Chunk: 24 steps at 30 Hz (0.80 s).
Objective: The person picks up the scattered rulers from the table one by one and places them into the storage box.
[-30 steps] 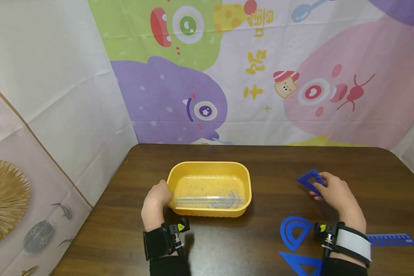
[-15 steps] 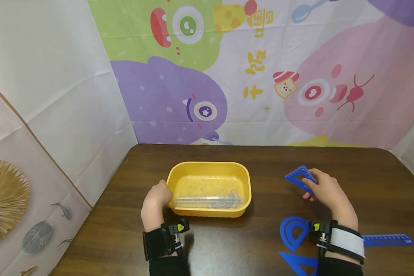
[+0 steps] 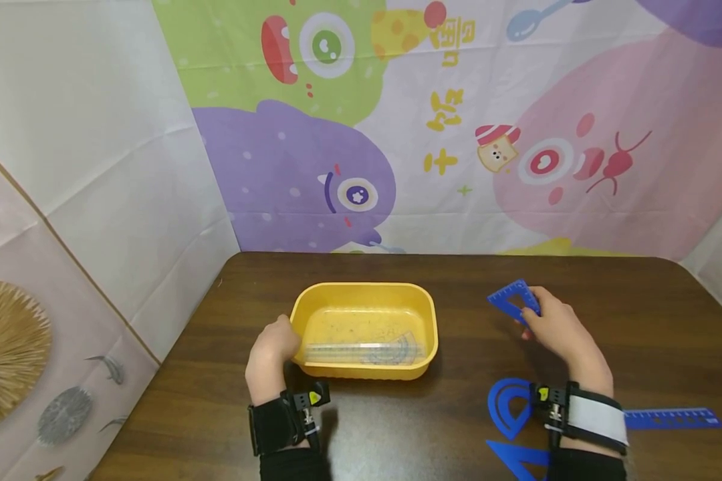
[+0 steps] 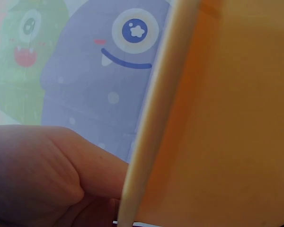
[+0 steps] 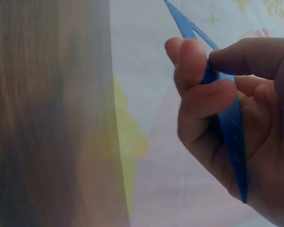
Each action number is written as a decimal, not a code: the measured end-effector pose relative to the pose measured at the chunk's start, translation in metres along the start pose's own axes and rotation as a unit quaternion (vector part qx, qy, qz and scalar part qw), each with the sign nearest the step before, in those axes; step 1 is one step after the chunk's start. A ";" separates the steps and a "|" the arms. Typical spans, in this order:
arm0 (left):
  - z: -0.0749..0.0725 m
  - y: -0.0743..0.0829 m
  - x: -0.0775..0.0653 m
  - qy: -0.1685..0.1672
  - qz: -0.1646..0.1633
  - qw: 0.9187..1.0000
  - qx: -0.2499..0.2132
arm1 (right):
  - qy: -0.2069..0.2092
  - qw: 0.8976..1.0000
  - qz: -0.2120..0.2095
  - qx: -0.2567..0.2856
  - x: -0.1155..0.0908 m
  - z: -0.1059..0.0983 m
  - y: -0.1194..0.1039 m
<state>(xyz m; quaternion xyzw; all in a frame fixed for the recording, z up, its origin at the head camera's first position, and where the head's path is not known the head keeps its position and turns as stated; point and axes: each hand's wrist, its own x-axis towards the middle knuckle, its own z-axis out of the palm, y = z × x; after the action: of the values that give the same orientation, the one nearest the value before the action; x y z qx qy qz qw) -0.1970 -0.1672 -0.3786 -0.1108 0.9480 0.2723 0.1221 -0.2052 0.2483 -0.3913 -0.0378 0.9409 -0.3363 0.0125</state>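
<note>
My right hand pinches a blue set square between thumb and fingers, above the table at the right. In the right wrist view the blue set square appears nearly edge-on, with curled fingers on one side and the thumb on the other. My left hand grips the left side of a yellow plastic bin. The left wrist view has that hand right at the bin's wall, its fingertips partly hidden. Inside the bin lie a clear ruler and a clear protractor.
On the brown table near my right forearm lie a blue protractor, a blue triangle partly under the sleeve, and a blue ruler partly behind the wristband. A cartoon-print cloth hangs at the table's back edge.
My right hand has moved left and slightly farther back with the blue set square, closer to the yellow bin. The left hand and the bin have stayed put.
</note>
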 end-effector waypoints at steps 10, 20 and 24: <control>-0.001 0.000 -0.001 -0.002 0.004 1.000 0.002 | -0.014 1.000 -0.014 0.006 0.002 0.003 -0.005; -0.002 0.001 -0.003 -0.003 0.003 1.000 -0.001 | -0.012 0.999 -0.037 0.006 0.003 0.003 -0.009; -0.002 0.001 -0.003 -0.001 0.004 1.000 -0.002 | -0.001 0.999 -0.052 0.007 0.003 0.003 -0.013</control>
<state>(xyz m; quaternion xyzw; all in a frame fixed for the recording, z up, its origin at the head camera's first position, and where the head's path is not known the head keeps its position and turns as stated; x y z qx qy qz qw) -0.1946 -0.1671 -0.3755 -0.1067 0.9478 0.2748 0.1216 -0.2069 0.2367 -0.3853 -0.0869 0.9352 -0.3431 -0.0038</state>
